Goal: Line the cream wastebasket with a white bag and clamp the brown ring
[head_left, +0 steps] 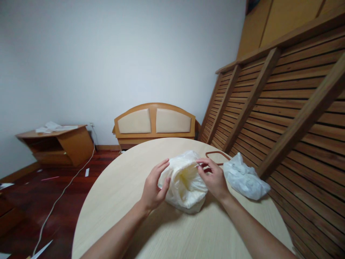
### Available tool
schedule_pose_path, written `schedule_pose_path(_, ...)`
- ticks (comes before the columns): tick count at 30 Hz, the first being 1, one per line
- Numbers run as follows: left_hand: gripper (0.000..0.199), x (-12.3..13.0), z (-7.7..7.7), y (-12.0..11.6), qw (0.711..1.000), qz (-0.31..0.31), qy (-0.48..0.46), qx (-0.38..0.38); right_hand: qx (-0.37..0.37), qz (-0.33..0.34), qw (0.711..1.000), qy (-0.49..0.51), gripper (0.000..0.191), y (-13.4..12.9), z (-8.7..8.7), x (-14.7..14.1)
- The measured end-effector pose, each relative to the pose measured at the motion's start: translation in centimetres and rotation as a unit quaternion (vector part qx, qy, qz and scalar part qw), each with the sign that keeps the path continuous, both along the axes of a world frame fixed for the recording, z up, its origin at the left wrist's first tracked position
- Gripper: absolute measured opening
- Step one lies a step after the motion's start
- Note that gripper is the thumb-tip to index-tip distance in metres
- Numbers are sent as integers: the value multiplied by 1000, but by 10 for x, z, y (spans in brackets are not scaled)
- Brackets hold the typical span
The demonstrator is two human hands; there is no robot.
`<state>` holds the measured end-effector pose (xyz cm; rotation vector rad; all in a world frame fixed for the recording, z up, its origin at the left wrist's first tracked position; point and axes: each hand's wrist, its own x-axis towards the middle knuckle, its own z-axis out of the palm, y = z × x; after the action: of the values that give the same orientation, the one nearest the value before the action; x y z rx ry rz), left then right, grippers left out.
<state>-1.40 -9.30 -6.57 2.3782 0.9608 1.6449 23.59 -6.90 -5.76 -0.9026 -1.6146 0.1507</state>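
A white plastic bag [179, 201] stands on the round table, its mouth gaping towards me, with a pale yellow tint inside. My left hand [154, 187] rests at the bag's left side, thumb and fingers spread apart around the edge. On the right rim, the thumb and fingertips of my right hand [214, 178] pinch the plastic. What lies deep in the bag cannot be made out.
A second knotted plastic bag [245, 178] lies near the right edge of the table [113, 201], beside a brown looped handle [215, 152]. Wooden slats [269, 118] lean close on the right. Further off are a headboard [155, 136] and a low cabinet [77, 144]; a cable [60, 196] crosses the floor.
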Motion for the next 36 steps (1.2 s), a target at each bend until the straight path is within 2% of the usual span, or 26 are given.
schedule_pose_path(2,46,9,6,-9,1000,11,8,15,9,6,1000,-6,14,-3,1,-4)
schedule_pose_path(5,40,16,9,-14,1000,21,17,9,24,19,999,-18,15,-8,4,-9)
schedule_pose_path(11,28,11,4,-5,997,55,-21,-58,43,42,998,-28,16,-14,5,-13)
schedule_pose_path(15,26,9,6,-4,993,62,-41,-96,48,46,997,-42,15,-13,5,-13)
schedule_pose_path(23,25,3,11,-2,988,91,-67,-106,21,44,995,-89,27,-14,3,-13)
schedule_pose_path(31,24,0,10,1,985,99,-85,-115,14,51,993,-107,27,-15,5,-15)
schedule_pose_path(36,24,0,9,0,988,97,-68,-100,40,11,992,-119,27,-15,5,-13)
